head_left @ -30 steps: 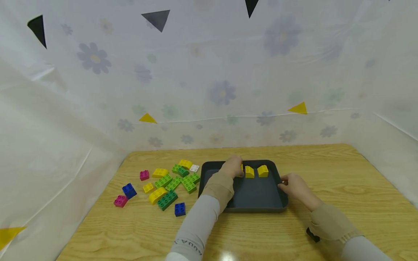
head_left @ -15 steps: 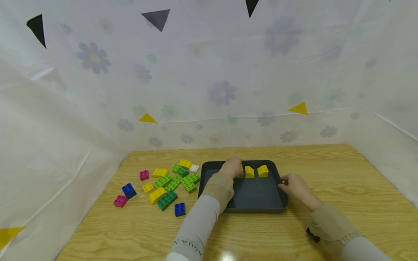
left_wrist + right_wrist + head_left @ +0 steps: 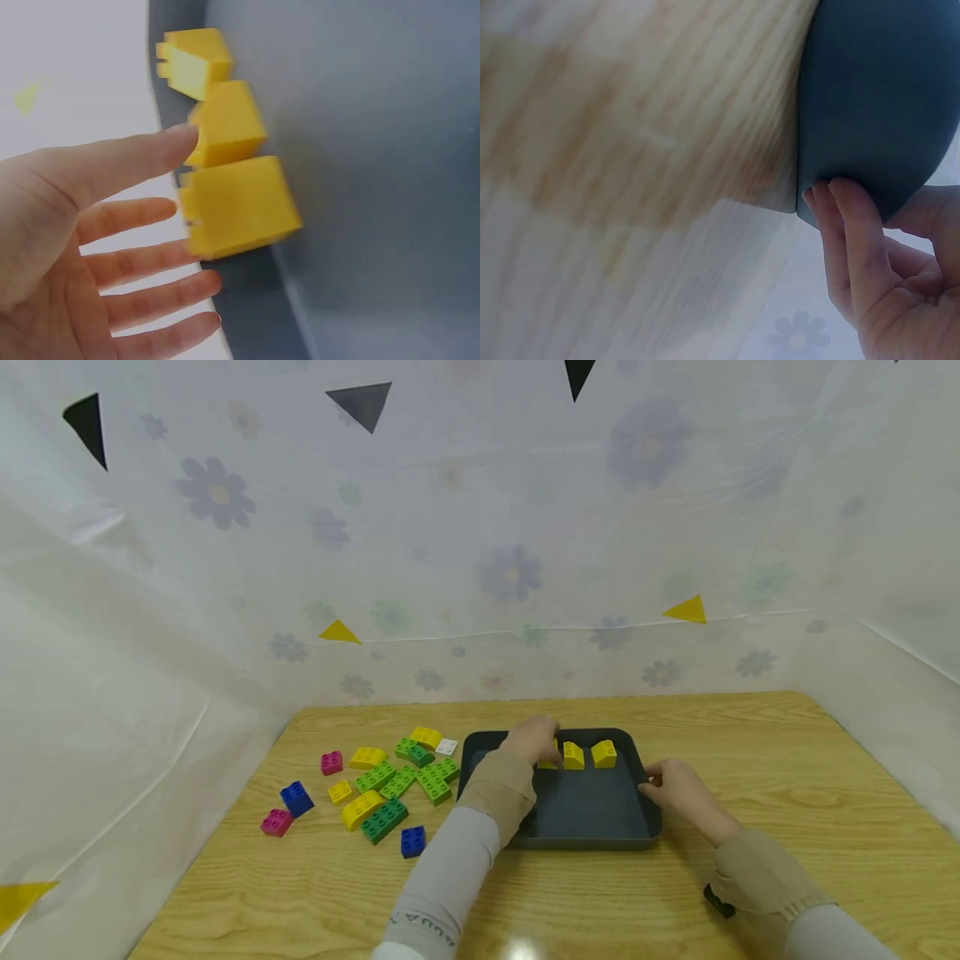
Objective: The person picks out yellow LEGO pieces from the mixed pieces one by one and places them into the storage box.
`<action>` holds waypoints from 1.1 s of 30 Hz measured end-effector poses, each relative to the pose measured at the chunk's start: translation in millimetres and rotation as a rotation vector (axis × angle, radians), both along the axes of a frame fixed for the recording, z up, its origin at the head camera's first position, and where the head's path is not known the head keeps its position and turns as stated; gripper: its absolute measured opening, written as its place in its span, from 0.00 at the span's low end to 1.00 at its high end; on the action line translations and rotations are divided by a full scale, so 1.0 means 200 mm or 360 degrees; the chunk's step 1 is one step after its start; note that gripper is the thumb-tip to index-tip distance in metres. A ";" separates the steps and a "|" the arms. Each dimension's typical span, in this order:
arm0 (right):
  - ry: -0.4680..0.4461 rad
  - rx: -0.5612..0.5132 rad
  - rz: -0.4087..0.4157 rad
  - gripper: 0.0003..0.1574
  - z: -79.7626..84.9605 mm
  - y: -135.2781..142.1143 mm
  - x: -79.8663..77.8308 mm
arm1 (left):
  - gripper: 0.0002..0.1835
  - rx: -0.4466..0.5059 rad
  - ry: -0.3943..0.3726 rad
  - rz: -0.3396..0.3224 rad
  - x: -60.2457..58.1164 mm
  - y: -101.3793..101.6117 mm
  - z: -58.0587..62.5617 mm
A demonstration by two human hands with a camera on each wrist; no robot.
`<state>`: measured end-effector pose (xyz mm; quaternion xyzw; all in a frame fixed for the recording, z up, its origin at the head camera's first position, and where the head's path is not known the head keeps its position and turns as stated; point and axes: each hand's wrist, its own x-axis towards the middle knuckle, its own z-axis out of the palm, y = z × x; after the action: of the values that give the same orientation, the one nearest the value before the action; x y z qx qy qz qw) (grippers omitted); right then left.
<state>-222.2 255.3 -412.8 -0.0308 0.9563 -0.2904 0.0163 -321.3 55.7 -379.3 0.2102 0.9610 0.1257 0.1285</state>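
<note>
Three yellow bricks stand in a row along the far side of a dark grey tray (image 3: 592,810): a right one (image 3: 604,754), a middle one (image 3: 573,757) and a left one (image 3: 240,206). Beside the left brick is my left hand (image 3: 531,742), which partly covers it in the head view. In the left wrist view its fingers are spread and straight, with the thumb close to the bricks and nothing gripped. My right hand (image 3: 678,789) pinches the tray's right rim, fingers against the outer wall (image 3: 877,97).
Left of the tray lie several loose bricks: light green (image 3: 397,782), dark green (image 3: 385,820), yellow (image 3: 362,810), blue (image 3: 413,842), pink (image 3: 277,822) and white (image 3: 446,747). All rest on a wooden table (image 3: 585,902), with a patterned white curtain (image 3: 480,527) behind.
My left hand has loosened from the left yellow brick and shifted slightly, so more of that brick shows. The right hand and the tray have stayed put.
</note>
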 end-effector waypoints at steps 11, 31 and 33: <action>-0.0004 0.0023 -0.0009 0.20 0.00 0.00 -0.01 | 0.35 -0.0006 0.0173 -0.0102 -0.02 -0.05 0.18; -0.0037 0.0037 -0.0021 0.21 -0.01 0.00 -0.01 | 0.43 0.0103 0.0744 0.0110 -0.11 -0.53 0.18; -0.0031 0.0040 -0.0016 0.21 -0.01 0.00 -0.01 | 0.43 0.0139 0.0756 0.0149 -0.11 -0.59 0.16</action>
<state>-223.5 255.4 -414.0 -0.0228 0.9598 -0.2786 0.0247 -343.7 -62.6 -347.9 0.1945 0.9666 0.1200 -0.1163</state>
